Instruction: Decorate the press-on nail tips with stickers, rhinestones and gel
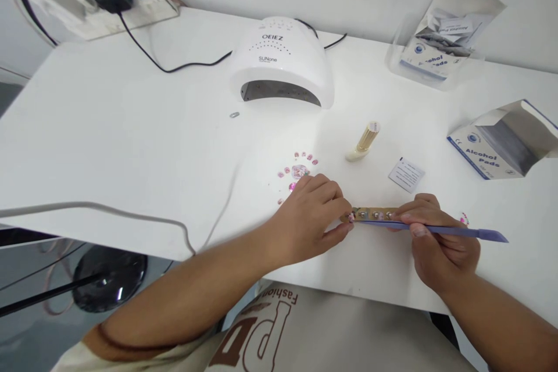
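Observation:
A narrow gold-coloured strip (pixel 370 213) with several small shiny pieces in a row lies between my two hands. My left hand (pixel 311 218) is closed, thumb and finger pinched at the strip's left end, beside a small pink-and-white decorated piece (pixel 351 217). My right hand (pixel 444 244) is closed around a slim purple stick (pixel 457 231) with a flat slanted end, and its fingers also touch the strip's right end. The stick runs along the strip's near edge. Just beyond my left hand lie pink gems (pixel 300 171), several small ones in an arc around a larger oval one.
A white nail lamp (pixel 279 64) stands at the back. A gold-capped bottle (pixel 366 140) and a square sachet (pixel 406 175) lie beyond the strip. At right are an opened alcohol pads box (pixel 488 154) and a bag of pads (pixel 436 52). A grey cable (pixel 96 206) crosses the left side.

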Motion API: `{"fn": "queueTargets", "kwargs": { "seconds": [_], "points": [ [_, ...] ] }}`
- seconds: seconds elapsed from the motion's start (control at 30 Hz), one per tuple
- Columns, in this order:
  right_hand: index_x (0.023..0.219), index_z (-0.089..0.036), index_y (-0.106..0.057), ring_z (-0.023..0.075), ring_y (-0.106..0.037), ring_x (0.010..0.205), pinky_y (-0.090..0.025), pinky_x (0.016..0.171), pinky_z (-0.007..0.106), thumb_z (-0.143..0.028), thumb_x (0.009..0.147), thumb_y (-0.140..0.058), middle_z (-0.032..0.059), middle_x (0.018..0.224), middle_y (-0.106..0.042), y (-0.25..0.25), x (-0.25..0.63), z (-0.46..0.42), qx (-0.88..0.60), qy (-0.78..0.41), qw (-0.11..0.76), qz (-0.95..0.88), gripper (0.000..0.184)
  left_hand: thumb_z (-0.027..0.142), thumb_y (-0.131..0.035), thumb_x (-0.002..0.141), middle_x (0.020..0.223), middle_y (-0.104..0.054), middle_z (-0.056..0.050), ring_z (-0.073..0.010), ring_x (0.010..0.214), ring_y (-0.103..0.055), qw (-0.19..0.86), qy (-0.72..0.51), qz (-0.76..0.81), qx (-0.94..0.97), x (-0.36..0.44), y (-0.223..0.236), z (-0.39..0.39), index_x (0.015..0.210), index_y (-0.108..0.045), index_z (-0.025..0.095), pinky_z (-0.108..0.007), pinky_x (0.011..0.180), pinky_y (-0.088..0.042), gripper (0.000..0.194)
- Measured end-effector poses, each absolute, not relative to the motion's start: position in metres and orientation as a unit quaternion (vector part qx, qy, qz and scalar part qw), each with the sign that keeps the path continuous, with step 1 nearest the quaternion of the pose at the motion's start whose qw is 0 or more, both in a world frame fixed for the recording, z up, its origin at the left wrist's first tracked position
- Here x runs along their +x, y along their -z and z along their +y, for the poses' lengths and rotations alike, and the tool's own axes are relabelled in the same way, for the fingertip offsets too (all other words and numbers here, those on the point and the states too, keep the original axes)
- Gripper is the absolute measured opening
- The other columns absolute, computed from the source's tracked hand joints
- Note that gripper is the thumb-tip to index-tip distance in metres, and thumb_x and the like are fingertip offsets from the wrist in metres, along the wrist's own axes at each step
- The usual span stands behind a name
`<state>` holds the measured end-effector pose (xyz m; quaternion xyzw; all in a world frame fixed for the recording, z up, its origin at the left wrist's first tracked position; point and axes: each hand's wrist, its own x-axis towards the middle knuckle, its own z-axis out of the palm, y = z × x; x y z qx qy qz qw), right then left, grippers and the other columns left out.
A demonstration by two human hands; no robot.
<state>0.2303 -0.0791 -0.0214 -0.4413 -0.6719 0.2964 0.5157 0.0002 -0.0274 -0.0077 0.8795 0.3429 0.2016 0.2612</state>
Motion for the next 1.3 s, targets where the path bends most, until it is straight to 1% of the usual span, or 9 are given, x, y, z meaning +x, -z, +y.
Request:
{"fn": "queueTargets", "kwargs": {
  "seconds": [0.23, 0.37, 0.6, 0.73, 0.83, 0.97, 1.17, 1.3],
  "points": [
    [0.104, -0.027, -0.066, 0.0211, -0.066, 0.07, -0.04, 0.075, 0.045, -0.008, 0.084, -0.053, 0.0003, 0.075, -0.071, 0.0185, 0.23, -0.0796, -0.441, -0.31, 0.51, -0.67, 0.031, 0.023, -0.059, 0.087, 0.084, -0.061, -0.003, -0.0192, 0.084, -0.051, 0.257, -0.204, 0.341, 0.881, -0.0006, 0.0082, -0.0279, 0.086, -0.065, 0.019, -0.034, 0.078, -0.037, 0.007],
    [0.104, -0.026, -0.066, 0.0213, -0.066, 0.069, -0.041, 0.073, 0.044, -0.007, 0.085, -0.054, 0.0003, 0.075, -0.072, 0.0178, 0.2295, -0.0786, -0.439, -0.307, 0.512, -0.671, 0.03, 0.023, -0.058, 0.088, 0.083, -0.061, -0.003, -0.0187, 0.083, -0.051, 0.25, -0.214, 0.337, 0.882, -0.0001, 0.009, -0.028, 0.086, -0.064, 0.019, -0.034, 0.077, -0.037, 0.008],
    [0.101, -0.024, -0.068, 0.0219, -0.067, 0.071, -0.04, 0.072, 0.044, -0.007, 0.085, -0.053, 0.0014, 0.075, -0.071, 0.0202, 0.2308, -0.0779, -0.426, -0.3, 0.556, -0.648, 0.027, 0.023, -0.06, 0.086, 0.083, -0.061, -0.003, -0.0191, 0.084, -0.051, 0.268, -0.209, 0.344, 0.875, -0.0006, 0.0074, -0.0283, 0.086, -0.065, 0.02, -0.035, 0.079, -0.038, 0.006],
    [0.105, -0.025, -0.067, 0.0227, -0.068, 0.075, -0.041, 0.073, 0.044, -0.008, 0.085, -0.053, 0.0006, 0.073, -0.071, 0.0196, 0.2319, -0.0778, -0.419, -0.3, 0.537, -0.668, 0.029, 0.023, -0.063, 0.083, 0.087, -0.061, -0.004, -0.0203, 0.087, -0.05, 0.285, -0.205, 0.342, 0.871, -0.0023, 0.0053, -0.0292, 0.09, -0.063, 0.018, -0.037, 0.081, -0.038, 0.009],
    [0.106, -0.027, -0.065, 0.0215, -0.068, 0.073, -0.041, 0.074, 0.044, -0.009, 0.086, -0.053, 0.0001, 0.074, -0.071, 0.0186, 0.2323, -0.0774, -0.42, -0.303, 0.517, -0.681, 0.03, 0.023, -0.063, 0.083, 0.088, -0.06, -0.004, -0.0204, 0.086, -0.05, 0.278, -0.212, 0.332, 0.876, -0.0033, 0.0054, -0.0291, 0.092, -0.062, 0.017, -0.037, 0.08, -0.038, 0.011],
    [0.104, -0.027, -0.064, 0.0203, -0.067, 0.071, -0.041, 0.073, 0.044, -0.008, 0.085, -0.052, 0.0004, 0.077, -0.073, 0.0166, 0.2313, -0.0764, -0.423, -0.296, 0.503, -0.693, 0.029, 0.023, -0.063, 0.083, 0.088, -0.061, -0.004, -0.0206, 0.086, -0.05, 0.274, -0.209, 0.326, 0.881, -0.0034, 0.0062, -0.0284, 0.093, -0.062, 0.017, -0.037, 0.079, -0.038, 0.012],
    [0.101, -0.026, -0.062, 0.0195, -0.068, 0.07, -0.042, 0.073, 0.043, -0.009, 0.085, -0.053, -0.0008, 0.073, -0.073, 0.0136, 0.2292, -0.074, -0.431, -0.286, 0.474, -0.712, 0.025, 0.024, -0.061, 0.085, 0.085, -0.061, -0.004, -0.0202, 0.085, -0.051, 0.26, -0.213, 0.327, 0.883, -0.0014, 0.0074, -0.0279, 0.091, -0.063, 0.017, -0.037, 0.077, -0.038, 0.01],
    [0.099, -0.026, -0.062, 0.0191, -0.068, 0.07, -0.042, 0.072, 0.043, -0.009, 0.085, -0.053, 0.0003, 0.076, -0.073, 0.0132, 0.2282, -0.0734, -0.432, -0.279, 0.472, -0.716, 0.024, 0.023, -0.061, 0.086, 0.083, -0.062, -0.003, -0.0196, 0.083, -0.051, 0.249, -0.217, 0.329, 0.885, -0.0001, 0.0087, -0.0277, 0.089, -0.064, 0.017, -0.036, 0.076, -0.038, 0.007]
  ]
}}
